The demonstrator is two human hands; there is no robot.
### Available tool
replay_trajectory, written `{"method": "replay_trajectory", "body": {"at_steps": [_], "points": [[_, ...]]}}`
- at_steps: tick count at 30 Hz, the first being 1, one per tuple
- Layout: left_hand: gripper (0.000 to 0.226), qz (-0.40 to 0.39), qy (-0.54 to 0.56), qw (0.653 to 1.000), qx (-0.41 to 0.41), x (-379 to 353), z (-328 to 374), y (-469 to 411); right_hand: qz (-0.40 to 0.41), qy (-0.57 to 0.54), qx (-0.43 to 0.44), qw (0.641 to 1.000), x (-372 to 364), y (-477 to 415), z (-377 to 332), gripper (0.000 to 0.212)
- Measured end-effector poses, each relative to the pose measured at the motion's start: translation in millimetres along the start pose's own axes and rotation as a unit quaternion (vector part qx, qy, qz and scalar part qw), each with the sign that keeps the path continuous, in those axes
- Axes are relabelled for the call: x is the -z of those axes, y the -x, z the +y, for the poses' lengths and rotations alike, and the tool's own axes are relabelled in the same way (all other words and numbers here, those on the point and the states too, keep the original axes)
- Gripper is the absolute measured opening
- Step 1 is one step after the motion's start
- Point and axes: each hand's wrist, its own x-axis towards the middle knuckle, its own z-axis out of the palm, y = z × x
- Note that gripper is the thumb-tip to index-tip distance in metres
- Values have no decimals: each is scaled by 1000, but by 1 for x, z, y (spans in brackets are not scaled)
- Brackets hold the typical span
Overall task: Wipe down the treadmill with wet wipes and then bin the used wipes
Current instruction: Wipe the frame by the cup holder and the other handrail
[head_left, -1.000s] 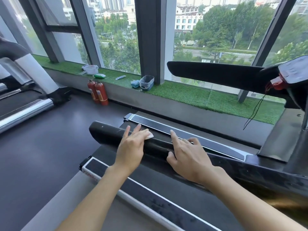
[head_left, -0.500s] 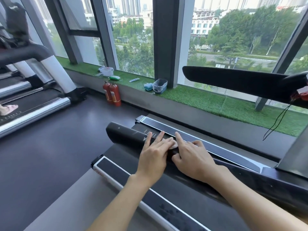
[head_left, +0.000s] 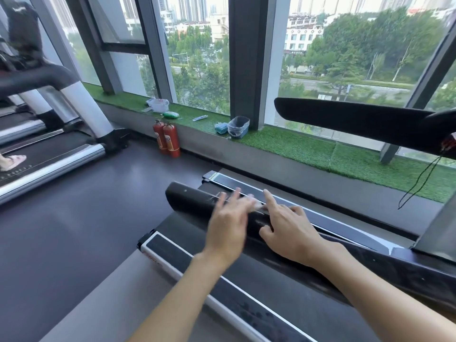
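Observation:
The treadmill's near black handrail (head_left: 187, 198) runs from centre to lower right. My left hand (head_left: 227, 223) lies flat on top of it, blurred with motion, pressing a white wet wipe (head_left: 255, 202) that shows past its fingertips. Just to its right, my right hand (head_left: 288, 230) rests on the same rail with fingers spread over it and its index finger at the wipe's edge. The treadmill's far handrail (head_left: 357, 119) juts out at the upper right. A small bin (head_left: 238, 127) lined with a clear bag stands on the green window ledge, next to a blue wipes pack (head_left: 220, 128).
Two red fire extinguishers (head_left: 167, 139) stand on the floor below the ledge. Another treadmill (head_left: 49, 154) is at the left, with a person's foot in a pink slipper (head_left: 12, 161) on its belt. A black cord (head_left: 419, 178) hangs at the right.
My left hand slid the wipe along the rail toward my right hand and is still moving. The right hand stayed on the rail. The view shifted left.

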Motion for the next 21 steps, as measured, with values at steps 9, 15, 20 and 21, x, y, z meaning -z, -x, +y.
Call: {"method": "replay_trajectory", "body": {"at_steps": [9, 15, 20, 21], "points": [[36, 7, -50, 999, -11, 9, -45, 8, -1, 73, 22, 997, -6, 0, -9, 80], [34, 67, -61, 986, 141, 27, -87, -5, -6, 66, 21, 998, -7, 0, -6, 79], [35, 30, -22, 999, 25, 6, -26, -1, -22, 40, 10, 999, -7, -6, -9, 86], [35, 10, -10, 1000, -2, -2, -14, 5, -23, 36, 10, 999, -7, -7, -11, 86]]}}
